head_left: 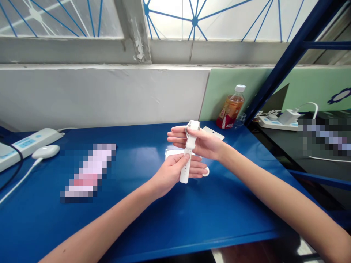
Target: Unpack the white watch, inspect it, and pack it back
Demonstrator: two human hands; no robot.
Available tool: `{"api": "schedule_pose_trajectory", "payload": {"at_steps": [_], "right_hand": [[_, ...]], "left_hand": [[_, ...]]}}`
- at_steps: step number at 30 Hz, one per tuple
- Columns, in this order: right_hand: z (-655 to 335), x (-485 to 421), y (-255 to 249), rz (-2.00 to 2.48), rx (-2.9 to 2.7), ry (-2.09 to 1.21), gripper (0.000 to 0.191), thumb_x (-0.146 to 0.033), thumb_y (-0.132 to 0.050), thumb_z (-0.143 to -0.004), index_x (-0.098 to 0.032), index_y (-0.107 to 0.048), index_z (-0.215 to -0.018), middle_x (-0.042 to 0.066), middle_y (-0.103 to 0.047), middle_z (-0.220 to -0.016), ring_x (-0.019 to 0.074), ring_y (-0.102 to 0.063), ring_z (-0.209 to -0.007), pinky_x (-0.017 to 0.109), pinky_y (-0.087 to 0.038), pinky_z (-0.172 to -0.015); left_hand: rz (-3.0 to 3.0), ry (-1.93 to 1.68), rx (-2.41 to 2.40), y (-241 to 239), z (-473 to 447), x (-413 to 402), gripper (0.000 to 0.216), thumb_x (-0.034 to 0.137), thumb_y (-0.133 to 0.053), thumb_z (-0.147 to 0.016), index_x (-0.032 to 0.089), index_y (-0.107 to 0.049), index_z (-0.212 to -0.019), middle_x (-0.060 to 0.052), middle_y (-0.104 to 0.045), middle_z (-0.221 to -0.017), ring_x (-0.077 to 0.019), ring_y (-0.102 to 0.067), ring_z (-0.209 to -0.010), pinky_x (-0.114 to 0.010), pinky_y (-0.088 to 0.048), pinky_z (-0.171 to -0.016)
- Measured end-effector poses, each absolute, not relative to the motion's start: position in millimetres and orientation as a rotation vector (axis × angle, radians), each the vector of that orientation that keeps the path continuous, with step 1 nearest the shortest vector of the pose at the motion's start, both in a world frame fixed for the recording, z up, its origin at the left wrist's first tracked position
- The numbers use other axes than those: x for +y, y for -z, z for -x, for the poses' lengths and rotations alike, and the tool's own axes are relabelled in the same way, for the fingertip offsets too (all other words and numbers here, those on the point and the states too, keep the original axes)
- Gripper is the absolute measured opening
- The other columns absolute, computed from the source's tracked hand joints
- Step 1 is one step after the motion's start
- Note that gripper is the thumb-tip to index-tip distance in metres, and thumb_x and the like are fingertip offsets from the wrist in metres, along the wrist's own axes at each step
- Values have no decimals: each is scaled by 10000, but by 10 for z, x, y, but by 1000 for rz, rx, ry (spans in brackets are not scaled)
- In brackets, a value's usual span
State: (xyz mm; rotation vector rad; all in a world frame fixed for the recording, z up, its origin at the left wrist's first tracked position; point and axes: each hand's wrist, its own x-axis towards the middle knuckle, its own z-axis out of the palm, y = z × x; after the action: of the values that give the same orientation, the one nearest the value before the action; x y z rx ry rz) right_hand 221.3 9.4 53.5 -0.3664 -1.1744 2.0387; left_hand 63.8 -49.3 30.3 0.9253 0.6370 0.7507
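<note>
A white watch strap (185,170) with a row of small holes hangs between my two hands, above the desk. My left hand (175,168) pinches its lower, holed length between thumb and fingers. Higher up, my right hand (203,142) has its thumb against the strap's upper part, fingers stretched out to the left behind it. Whether a watch case is attached I cannot tell. Partly hidden behind my hands are a white flat object (169,152), a small white round thing (206,171) and a white card (215,133) with a dark hole.
On the blue desk (137,226) lies a blurred-out, phone-shaped object (89,171). At left are a white power strip (33,144) and a white oval cabled device (46,151). A drink bottle (230,109) stands at the back right, near a blue metal post (285,60).
</note>
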Motion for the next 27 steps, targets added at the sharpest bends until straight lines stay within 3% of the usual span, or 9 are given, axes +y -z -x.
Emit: {"api": "schedule_pose_trajectory", "payload": {"at_steps": [4,11,21,27], "right_hand": [[-2223,76,-583,436,-1127,-2030,333,-286,-381,-1024,-153,-620,-1216,109,-661,-1291,197,-624,-1192,383,-419,-1094],[-2208,69,-571,440,-1098,-2055,345,-324,-318,-1047,-180,-596,-1193,100,-675,-1255,189,-680,-1086,362,-510,-996],[-2242,87,-628,431,-1063,-2104,634,-585,-270,-987,-109,-613,-1229,165,-628,-1328,259,-565,-1269,425,-391,-1104],[-2244,89,-620,419,-1055,-2128,641,-548,-204,-990,-109,-591,-1251,155,-657,-1283,260,-583,-1243,447,-370,-1106]], "left_hand": [[-907,-736,631,-275,-637,-495,416,427,-671,-903,48,-673,-1076,-232,-731,-1049,-344,-713,-1003,-483,-523,-932],[-829,-688,525,-266,-654,-505,366,339,-709,-890,45,-680,-1106,-238,-713,-1112,-352,-675,-1096,-486,-482,-996],[-785,-674,503,-280,-593,-468,282,291,-627,-951,55,-688,-1093,-225,-714,-1123,-325,-691,-1073,-488,-471,-1015],[-792,-674,517,-278,-603,-467,276,272,-601,-964,47,-686,-1099,-227,-714,-1120,-317,-699,-1055,-459,-502,-979]]}}
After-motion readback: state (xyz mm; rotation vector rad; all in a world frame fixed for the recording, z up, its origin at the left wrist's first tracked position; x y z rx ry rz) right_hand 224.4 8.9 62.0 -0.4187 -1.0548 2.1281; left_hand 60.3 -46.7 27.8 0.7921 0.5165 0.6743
